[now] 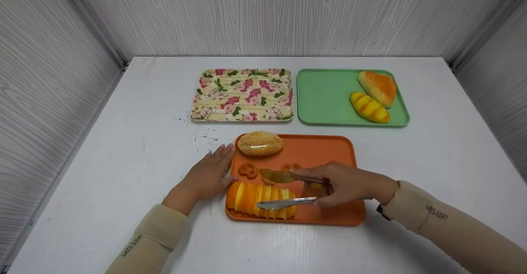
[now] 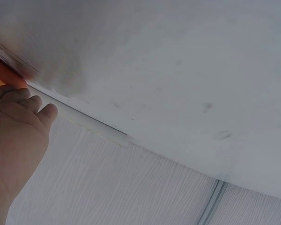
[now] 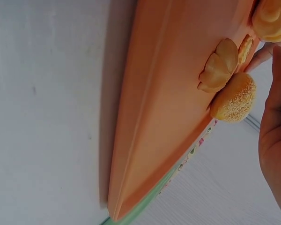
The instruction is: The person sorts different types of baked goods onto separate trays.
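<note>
My right hand [image 1: 343,185] grips a pair of metal tongs [image 1: 288,202] over the orange tray [image 1: 317,146]. The tongs' arms are spread: one tip lies over the sliced orange-yellow loaf [image 1: 247,197], the other near a pretzel [image 1: 248,170]. Part of a second pretzel [image 1: 290,167] shows above the tongs. A sesame bun [image 1: 260,142] sits in the tray's far left corner. Beside the tray's left edge, my left hand [image 1: 208,175] lies with its fingers extended, fingertips at the rim. In the right wrist view, the sesame bun [image 3: 234,98] appears beyond the right hand [image 3: 278,126]; the tongs do not show there.
Behind the orange tray stand a flowered tray [image 1: 243,94] on the left and a green tray [image 1: 325,97] on the right. On the green one lie a golden wedge-shaped bread [image 1: 378,87] and a yellow striped roll [image 1: 369,107]. Grey wood-patterned walls [image 1: 280,18] enclose the white table [image 1: 136,150].
</note>
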### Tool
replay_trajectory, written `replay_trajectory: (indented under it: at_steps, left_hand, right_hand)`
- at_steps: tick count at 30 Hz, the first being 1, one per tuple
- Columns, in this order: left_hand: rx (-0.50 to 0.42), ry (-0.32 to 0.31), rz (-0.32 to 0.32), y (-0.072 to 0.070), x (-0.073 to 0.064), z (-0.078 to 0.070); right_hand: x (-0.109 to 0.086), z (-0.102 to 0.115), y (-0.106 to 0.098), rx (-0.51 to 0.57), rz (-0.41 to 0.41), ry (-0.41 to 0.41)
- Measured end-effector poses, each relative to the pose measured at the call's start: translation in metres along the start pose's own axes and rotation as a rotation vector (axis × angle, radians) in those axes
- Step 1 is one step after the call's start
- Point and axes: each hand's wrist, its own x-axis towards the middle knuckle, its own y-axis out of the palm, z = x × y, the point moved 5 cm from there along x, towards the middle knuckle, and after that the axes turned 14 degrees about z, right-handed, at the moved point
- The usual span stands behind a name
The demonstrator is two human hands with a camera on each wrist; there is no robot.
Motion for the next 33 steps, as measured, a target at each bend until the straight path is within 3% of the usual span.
replay_trajectory:
  at_steps: [11, 30, 33]
  left_hand:
    - [0.001, -0.01, 0.003, -0.0005, -0.0002, -0.0006]
    - [0.013, 0.011, -0.012, 0.0019, 0.0016, 0.0015]
    - [0.008, 0.011, -0.011, 0.0013, 0.0012, 0.0013]
  right_hand:
    - [0.0007, -0.0009, 0.0025, 0.015, 0.023, 0.008]
    - [-0.0011, 0.0009, 0.0036, -0.002, 0.049, -0.084]
    - [-0.0026, 0.0008, 0.0021, -0.013, 0.045, -0.07]
